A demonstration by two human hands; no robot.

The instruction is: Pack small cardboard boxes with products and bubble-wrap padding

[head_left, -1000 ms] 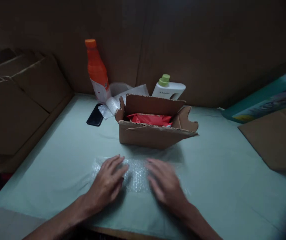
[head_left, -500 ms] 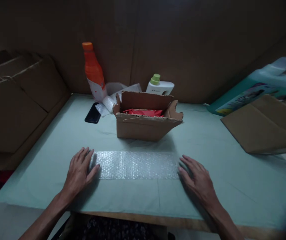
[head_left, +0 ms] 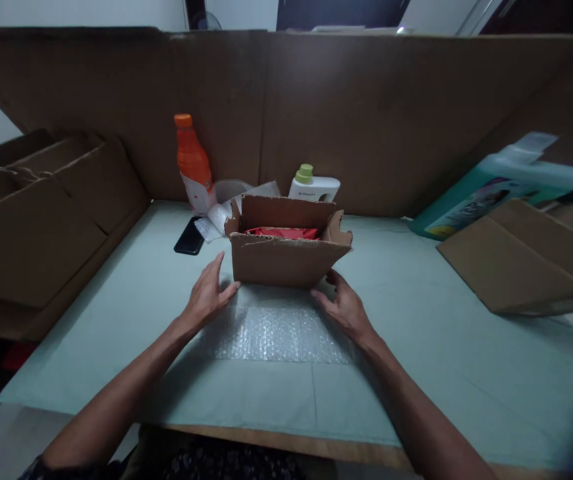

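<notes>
A small cardboard box [head_left: 283, 260] stands upright with its flaps raised, and a red packet [head_left: 282, 233] shows inside it. My left hand [head_left: 207, 293] is open beside the box's near left corner, thumb and fingers spread. At the near right corner is my right hand [head_left: 343, 305], also open, its fingertips partly behind the box's edge; whether they touch it I cannot tell. Below both hands a strip of bubble wrap [head_left: 276, 337] lies flat on the pale green cloth [head_left: 416, 373].
Behind the box stand an orange bottle [head_left: 193, 167], crumpled wrap [head_left: 219, 217] and a white bottle with a green cap [head_left: 313, 187]. A phone [head_left: 189, 237] lies to the left. Large cartons [head_left: 41, 233] fill the left side; a green jug [head_left: 481, 187] leans behind another carton [head_left: 516, 260] at right.
Both hands have left the ends of the bubble wrap and moved forward and inward to the sides of the cardboard box. My view has tilted up.
</notes>
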